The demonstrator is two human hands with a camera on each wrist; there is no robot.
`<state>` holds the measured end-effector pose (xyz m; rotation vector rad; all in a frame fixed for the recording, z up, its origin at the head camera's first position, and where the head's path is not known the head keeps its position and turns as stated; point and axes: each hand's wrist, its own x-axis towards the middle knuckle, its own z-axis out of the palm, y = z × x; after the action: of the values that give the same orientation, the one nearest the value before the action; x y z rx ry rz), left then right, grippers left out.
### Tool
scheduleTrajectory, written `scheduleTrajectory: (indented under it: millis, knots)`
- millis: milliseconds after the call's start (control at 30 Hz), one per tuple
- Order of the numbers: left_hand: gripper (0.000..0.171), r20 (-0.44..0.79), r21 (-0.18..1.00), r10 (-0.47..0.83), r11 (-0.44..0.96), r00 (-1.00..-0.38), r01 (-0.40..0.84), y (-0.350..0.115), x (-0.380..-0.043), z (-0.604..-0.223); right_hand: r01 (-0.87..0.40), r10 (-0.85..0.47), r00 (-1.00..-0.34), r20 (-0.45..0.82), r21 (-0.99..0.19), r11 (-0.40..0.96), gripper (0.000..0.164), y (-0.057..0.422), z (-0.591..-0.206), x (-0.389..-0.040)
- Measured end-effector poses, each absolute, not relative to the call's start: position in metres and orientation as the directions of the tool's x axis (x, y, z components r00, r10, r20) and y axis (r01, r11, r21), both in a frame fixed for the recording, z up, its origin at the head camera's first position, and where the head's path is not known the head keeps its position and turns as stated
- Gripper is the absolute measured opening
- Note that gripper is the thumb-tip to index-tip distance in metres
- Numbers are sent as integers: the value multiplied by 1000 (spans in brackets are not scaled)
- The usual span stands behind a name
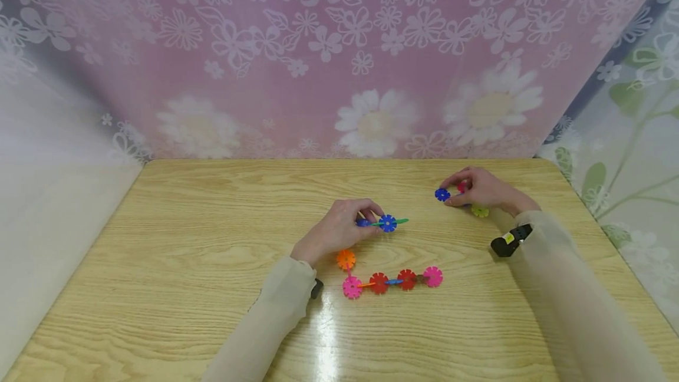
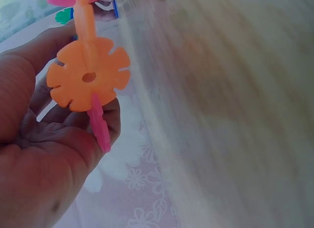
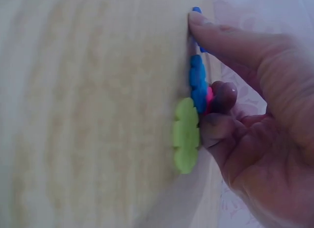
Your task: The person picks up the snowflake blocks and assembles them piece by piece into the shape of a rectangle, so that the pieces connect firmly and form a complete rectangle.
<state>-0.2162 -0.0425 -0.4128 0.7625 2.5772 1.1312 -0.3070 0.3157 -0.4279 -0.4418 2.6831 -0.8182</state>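
In the head view my left hand (image 1: 342,223) grips a short string of notched flower discs near the table's middle. A blue disc (image 1: 388,223) and a green disc (image 1: 403,221) stick out past its fingertips, and another blue one shows partly between the fingers. My right hand (image 1: 485,189), at the back right, pinches a dark blue disc (image 1: 442,194) between thumb and finger. Around its fingers lie a pink disc (image 1: 462,187), a lighter blue disc (image 3: 197,83) and a yellow-green disc (image 1: 480,211). The right wrist view shows these low against the tabletop.
A bent chain of linked discs lies nearer the front, with an orange disc (image 1: 346,259), pink disc (image 1: 352,287), red discs (image 1: 379,283) and an end pink disc (image 1: 433,276). The wooden table (image 1: 185,299) meets a flowered pink curtain (image 1: 297,93) behind.
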Motion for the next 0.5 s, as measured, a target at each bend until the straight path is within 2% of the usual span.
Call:
scheduleTrajectory:
  millis: [233, 500]
  knots:
    - [24, 1, 742, 543, 562, -840, 364, -43, -216, -414, -168, -389, -893, -227, -633, 756, 40, 313, -426, -309]
    - [24, 13, 739, 555, 555, -832, 382, -43, -217, -413, -148, -344, -927, -147, -701, 698, 29, 316, -428, -289]
